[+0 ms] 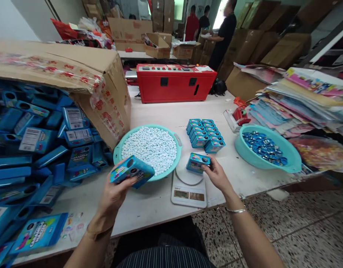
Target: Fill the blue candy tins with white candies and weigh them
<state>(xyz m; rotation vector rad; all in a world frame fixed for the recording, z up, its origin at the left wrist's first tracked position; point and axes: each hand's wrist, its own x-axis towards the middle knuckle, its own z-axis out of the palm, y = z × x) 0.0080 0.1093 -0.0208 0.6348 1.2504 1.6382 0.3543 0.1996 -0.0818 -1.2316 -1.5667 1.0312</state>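
Observation:
My left hand is closed around a blue candy tin, tilted over the near left rim of a teal basin full of small pale candies. A second blue candy tin is gripped by my right hand. That tin is at the white kitchen scale, over its round plate; whether it rests there I cannot tell. Behind it, several similar tins stand in two rows on the table.
A large cardboard box at left spills many blue tins. At right, another teal basin holds blue and silver lids. A red machine stands behind, with stacked printed sheets far right. People stand in the background.

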